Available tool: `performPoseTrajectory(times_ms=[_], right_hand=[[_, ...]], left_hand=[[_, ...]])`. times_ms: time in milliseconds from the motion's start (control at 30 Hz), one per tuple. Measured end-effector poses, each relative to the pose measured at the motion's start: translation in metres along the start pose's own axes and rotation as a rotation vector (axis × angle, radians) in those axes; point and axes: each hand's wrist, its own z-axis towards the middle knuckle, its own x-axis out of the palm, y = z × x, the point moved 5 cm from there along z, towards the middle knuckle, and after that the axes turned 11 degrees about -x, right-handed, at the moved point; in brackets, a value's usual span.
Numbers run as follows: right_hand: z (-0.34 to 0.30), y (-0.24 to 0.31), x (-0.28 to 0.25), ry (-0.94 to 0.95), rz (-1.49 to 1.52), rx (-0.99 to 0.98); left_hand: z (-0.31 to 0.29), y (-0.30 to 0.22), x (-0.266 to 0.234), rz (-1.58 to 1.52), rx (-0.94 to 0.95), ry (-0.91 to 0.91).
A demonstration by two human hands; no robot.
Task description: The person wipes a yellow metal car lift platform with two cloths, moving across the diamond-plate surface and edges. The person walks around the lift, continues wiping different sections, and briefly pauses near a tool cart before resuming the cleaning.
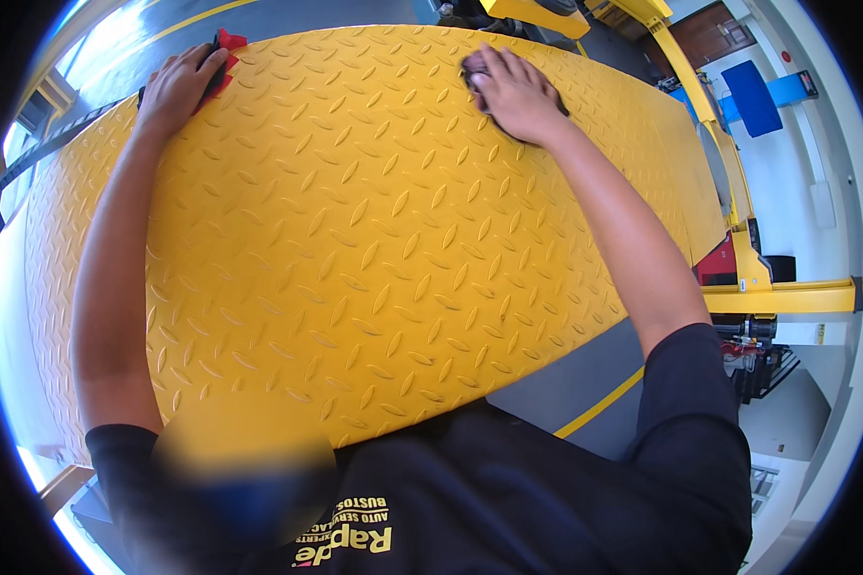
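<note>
Black shirt (518, 498) takes up the bottom, partly lost behind a blurry patch (249, 436) I can't make out. Right hand (523, 96) has its fingers (510, 67) stretched forward and a bit apart over a dark cloth (552, 103), motion-smeared, so can't tell if they're gripping it or just pressing. Most of that cloth is under the palm, on the far part of a yellow tread plate (355, 259). Left hand (174, 91) is at the plate's far left edge, back of the hand up, fingers angled up-right and close together over a red-and-black thing (226, 53); its underside's hidden, so no clue on the grip. Both forearms reach well out, the right slanting inward. Plate's left end warps into the fisheye rim.
</note>
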Motion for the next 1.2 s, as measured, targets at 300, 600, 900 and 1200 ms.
performPoseTrajectory(times_ms=[300, 600, 900, 1200], right_hand=[[0.052, 0.016, 0.007, -0.091, -0.040, -0.176], [-0.023, 0.058, 0.011, -0.166, 0.031, -0.295], [-0.223, -0.088, -0.006, -0.155, -0.056, 0.149], [-0.302, -0.124, -0.001, -0.316, -0.098, 0.293]], left_hand=[[-0.001, 0.002, -0.001, -0.007, 0.022, 0.007], [0.004, 0.006, 0.001, -0.098, -0.050, 0.133], [-0.012, -0.009, -0.003, 0.229, 0.376, -0.043], [-0.337, -0.225, -0.153, -0.308, 1.219, 0.517]])
